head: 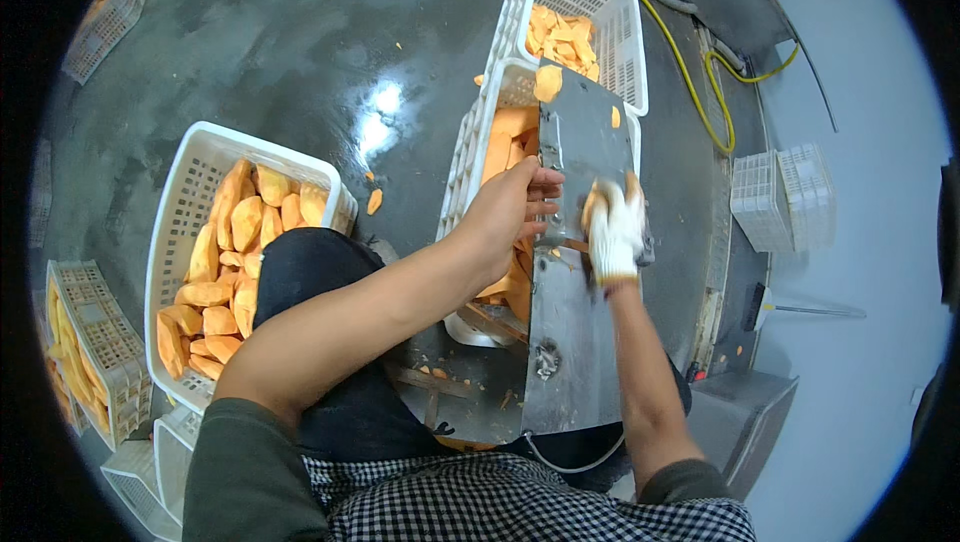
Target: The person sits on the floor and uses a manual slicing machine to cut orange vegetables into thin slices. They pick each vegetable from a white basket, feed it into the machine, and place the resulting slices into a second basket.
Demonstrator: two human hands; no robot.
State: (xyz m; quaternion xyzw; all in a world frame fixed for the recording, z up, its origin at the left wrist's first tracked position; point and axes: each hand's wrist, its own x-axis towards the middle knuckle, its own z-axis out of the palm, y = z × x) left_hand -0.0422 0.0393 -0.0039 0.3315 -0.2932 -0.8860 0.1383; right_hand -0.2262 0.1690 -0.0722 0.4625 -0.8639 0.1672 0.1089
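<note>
My right hand (616, 238), in a white knit glove and blurred, presses a peeled orange sweet potato piece (591, 208) onto a long metal slicing board (581, 369). Most of that piece is hidden by the glove. My bare left hand (529, 204) hovers at the board's left edge, fingers apart and holding nothing. Beneath it, orange slices (501, 152) fill a white plastic crate (459, 189) that the board partly covers. One slice (548, 83) lies on the board's far end, and a smaller scrap (616, 117) is close by.
Left of my knee stands a white crate (166, 257) of peeled sweet potatoes (247, 223). Another crate (624, 46) beyond the board holds slices (562, 39). A yellow hose (675, 39) snakes over the wet floor (315, 76). Stacked crates (780, 197) stand by the right wall.
</note>
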